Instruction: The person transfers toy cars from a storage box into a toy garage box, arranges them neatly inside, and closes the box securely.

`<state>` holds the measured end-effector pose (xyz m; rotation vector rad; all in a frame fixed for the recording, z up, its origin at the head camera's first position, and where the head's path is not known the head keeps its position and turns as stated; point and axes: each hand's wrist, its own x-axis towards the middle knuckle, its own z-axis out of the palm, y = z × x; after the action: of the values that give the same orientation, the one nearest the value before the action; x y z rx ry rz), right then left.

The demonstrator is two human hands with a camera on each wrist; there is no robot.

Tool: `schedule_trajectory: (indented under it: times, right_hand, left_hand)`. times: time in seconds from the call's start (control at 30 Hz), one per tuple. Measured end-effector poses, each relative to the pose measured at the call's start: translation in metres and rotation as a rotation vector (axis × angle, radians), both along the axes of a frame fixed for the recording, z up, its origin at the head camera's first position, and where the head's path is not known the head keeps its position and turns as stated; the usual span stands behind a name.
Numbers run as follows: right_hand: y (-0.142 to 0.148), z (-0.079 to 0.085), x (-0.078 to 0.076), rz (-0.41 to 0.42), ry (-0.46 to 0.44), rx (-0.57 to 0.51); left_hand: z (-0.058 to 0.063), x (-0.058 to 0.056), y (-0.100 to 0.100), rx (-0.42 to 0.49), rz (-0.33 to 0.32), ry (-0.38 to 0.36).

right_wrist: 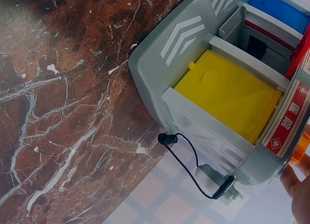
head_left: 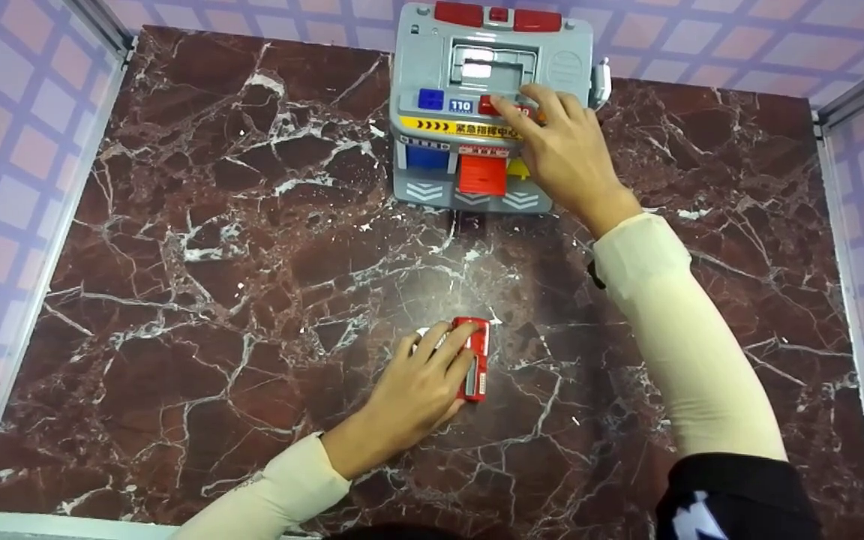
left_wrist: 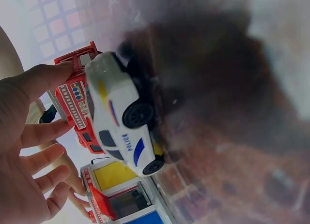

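Observation:
Low in the head view, my left hand [head_left: 417, 382] holds a red toy fire truck [head_left: 475, 360] from above. The left wrist view shows fingers of the left hand [left_wrist: 24, 117] at both ends of the fire truck [left_wrist: 77, 100]. A white toy police car [left_wrist: 121, 115] is close beside the truck. At the back, my right hand [head_left: 571, 154] rests over a grey toy emergency station [head_left: 421, 64], its index finger on the red button [head_left: 487, 105]. The red garage door [head_left: 482, 174] is swung up; the yellow door [right_wrist: 227, 93] is down. Only fingertips of the right hand [right_wrist: 299, 185] show in the right wrist view.
A blue button [head_left: 430, 99] sits left of the red one. A handset [right_wrist: 210, 180] on a black cord hangs on the station's side. The marbled tabletop [head_left: 252, 247] is bordered by checked panels [head_left: 12, 135].

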<state>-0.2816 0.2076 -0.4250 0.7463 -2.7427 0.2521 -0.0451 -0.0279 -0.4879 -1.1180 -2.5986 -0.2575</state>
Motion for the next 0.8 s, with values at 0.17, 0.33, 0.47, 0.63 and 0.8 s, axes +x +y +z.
schedule_trajectory:
  times: [0.17,0.33,0.47,0.63,0.8]
  right_hand:
    - [0.001,0.000,0.001,-0.008,0.014,-0.010]
    - [0.001,0.000,0.000,-0.005,0.023,-0.009]
    - [0.001,-0.001,0.000,-0.010,0.032,-0.006]
    - [-0.001,-0.002,0.000,-0.007,0.049,-0.012]
    - [0.000,-0.003,0.001,-0.005,0.037,-0.013]
  left_hand:
    - [0.008,-0.008,0.000,0.025,-0.011,-0.022]
    - [0.018,-0.022,-0.001,0.049,0.006,-0.045]
    - [0.027,-0.039,-0.004,0.050,0.016,-0.062]
    - [0.032,-0.065,-0.007,0.040,0.038,-0.078]
    - [0.030,-0.092,-0.007,0.023,0.080,-0.110]
